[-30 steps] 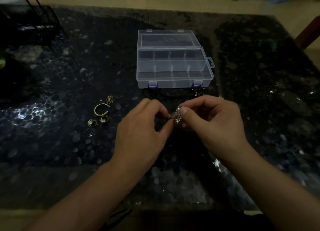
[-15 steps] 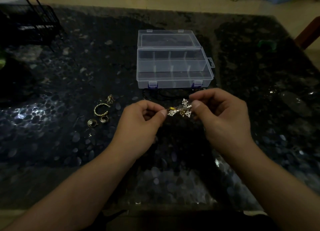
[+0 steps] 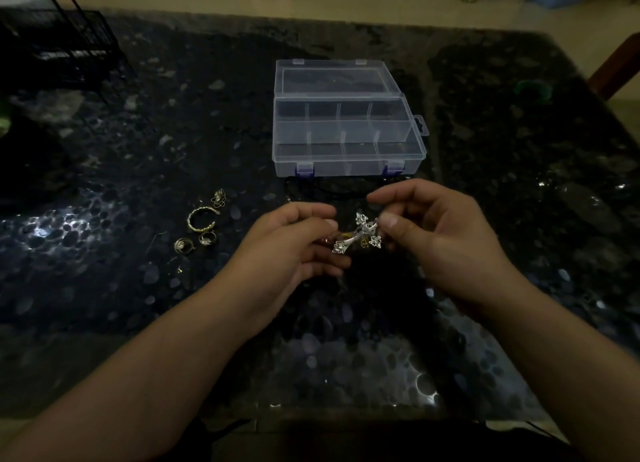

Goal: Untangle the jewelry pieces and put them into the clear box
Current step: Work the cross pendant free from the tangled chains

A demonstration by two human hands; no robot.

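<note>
Dim light covers a dark stone table [image 3: 104,288]. Both hands work above it, near the front of the clear box [image 3: 348,139], which stands open with no jewelry visible in its compartments. Right hand [image 3: 446,239] pinches a silver cross pendant [image 3: 362,233]; left hand [image 3: 294,250] pinches the tangled end. Gold rings [image 3: 201,233] lie apart at left, unboxed. Judgement: untangling is partly done; boxing has not begun.

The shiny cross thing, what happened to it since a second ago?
The two hands drew apart, and the bunched cluster opened out into a silver cross pendant stretched between them. The left hand pinches its lower-left end and the right hand pinches its right side, as before. The clear box, the gold bangle and the small rings stayed put.
</note>
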